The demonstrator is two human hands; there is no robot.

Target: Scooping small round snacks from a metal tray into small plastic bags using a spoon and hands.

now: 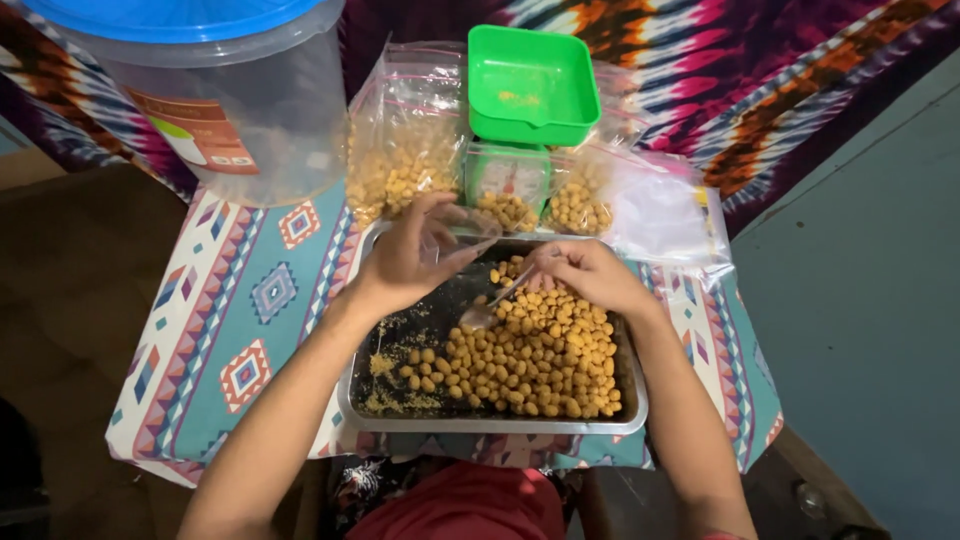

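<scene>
Over tray (pixel 362 415): right hand (pixel 590 275) grips spoon (pixel 492 305).

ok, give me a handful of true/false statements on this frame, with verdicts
1. The right hand holds a spoon over the metal tray. True.
2. The tray is filled edge to edge with round snacks. False: they sit toward the right; the left part shows only crumbs.
3. The left hand holds a small clear bag. True.
4. The green scale pan is heaped with snacks. False: only a few crumbs lie in it.
5. The big plastic tub has a red lid. False: the lid is blue.
</scene>
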